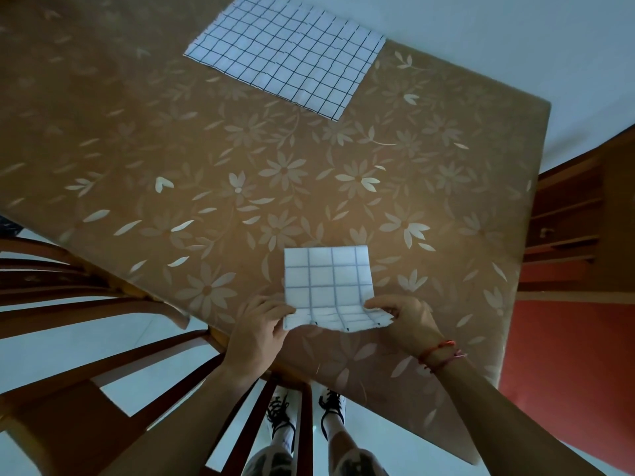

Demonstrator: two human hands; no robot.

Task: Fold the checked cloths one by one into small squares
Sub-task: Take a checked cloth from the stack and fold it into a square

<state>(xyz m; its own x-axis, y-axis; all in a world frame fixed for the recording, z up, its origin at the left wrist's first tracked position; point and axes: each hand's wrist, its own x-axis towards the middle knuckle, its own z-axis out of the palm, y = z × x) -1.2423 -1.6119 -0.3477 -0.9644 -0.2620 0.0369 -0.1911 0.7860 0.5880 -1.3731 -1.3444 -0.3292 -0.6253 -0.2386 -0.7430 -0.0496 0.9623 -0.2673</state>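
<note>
A small white checked cloth (328, 280), folded down to a few squares across, lies near the table's front edge. Its near edge is lifted and curls up off the table. My left hand (257, 329) pinches the near left corner of that edge. My right hand (405, 321), with a red string bracelet on the wrist, pinches the near right corner. A larger white cloth with black checks (288, 53) lies spread flat at the far side of the table, apart from both hands.
The table wears a brown cloth with pale flowers (240, 187). A wooden chair (103, 355) stands at the front left, its back against the table edge. A wooden cabinet (570, 214) stands at the right. My shoes show on the pale floor below.
</note>
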